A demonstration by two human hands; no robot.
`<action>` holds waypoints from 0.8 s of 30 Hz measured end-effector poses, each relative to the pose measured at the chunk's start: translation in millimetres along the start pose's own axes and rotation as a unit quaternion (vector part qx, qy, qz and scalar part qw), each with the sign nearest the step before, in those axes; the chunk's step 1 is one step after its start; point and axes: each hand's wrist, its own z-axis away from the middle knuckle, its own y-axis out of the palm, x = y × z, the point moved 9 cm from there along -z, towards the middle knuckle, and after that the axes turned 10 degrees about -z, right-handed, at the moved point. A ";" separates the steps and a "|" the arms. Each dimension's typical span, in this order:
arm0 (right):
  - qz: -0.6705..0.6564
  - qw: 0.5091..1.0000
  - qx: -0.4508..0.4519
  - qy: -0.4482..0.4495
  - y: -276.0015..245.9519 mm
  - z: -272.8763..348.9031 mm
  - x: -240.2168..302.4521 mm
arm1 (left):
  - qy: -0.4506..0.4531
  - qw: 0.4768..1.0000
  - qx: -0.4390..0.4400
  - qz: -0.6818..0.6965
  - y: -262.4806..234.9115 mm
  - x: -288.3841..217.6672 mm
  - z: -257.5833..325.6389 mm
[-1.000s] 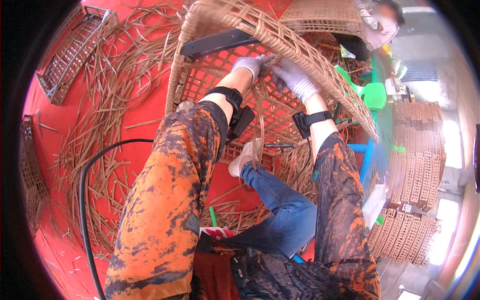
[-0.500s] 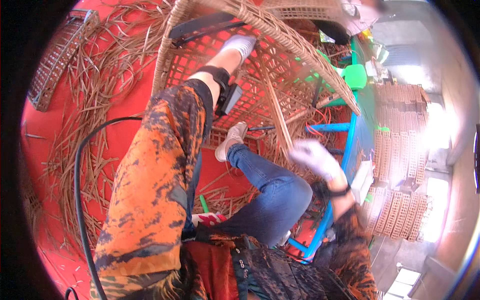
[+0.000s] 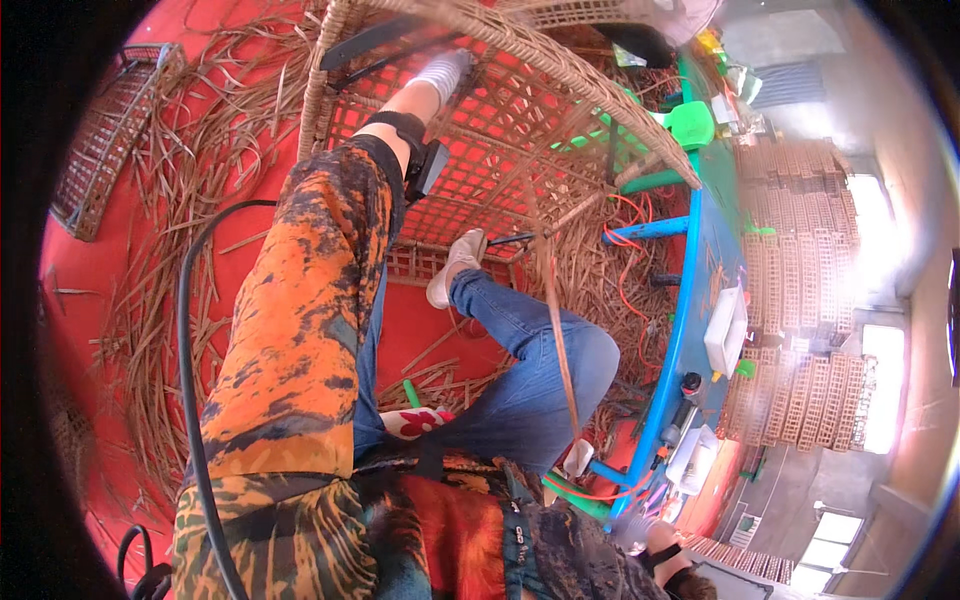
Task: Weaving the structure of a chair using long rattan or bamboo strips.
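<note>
A large woven wicker basket (image 3: pixel 462 190) lies tipped in front of me, its braided rim curving across the top. My left hand (image 3: pixel 443 76), in a pale striped glove, reaches into it against the weave. Its fingertips are blurred, so their grip cannot be made out. From the weave a long, thin wicker strip (image 3: pixel 556 330) runs down in front of my bent right knee. Down at the lower right, beside the blue-edged table, my right hand (image 3: pixel 634 530) in a white glove is smeared by motion. Whether it holds the strip's end is not visible.
Loose strips (image 3: pixel 195 200) cover much of the red floor. A smaller crate-like basket (image 3: pixel 115 140) stands far left. The blue table edge (image 3: pixel 675 350) runs along the right, with a white tray (image 3: pixel 726 330) and bottles. A black cable (image 3: pixel 185 350) hangs beside my left arm.
My right hand has swept down and toward me, from beside the basket to the lower right. The strip now hangs lower, across my knee. My left hand stays at the basket, slightly left in view.
</note>
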 end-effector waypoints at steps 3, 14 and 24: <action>-0.066 0.909 -0.349 -0.220 -158.2 6.0 52.0 | -0.037 0.999 0.014 0.027 7.4 2.0 4.9; -0.027 0.669 -0.664 -0.333 -520.8 -112.7 322.4 | 0.040 0.999 0.010 -0.016 -4.4 -12.5 74.3; 0.000 0.691 -0.647 -0.322 -500.2 -127.0 342.0 | 0.137 0.989 0.061 0.007 4.5 -29.1 97.8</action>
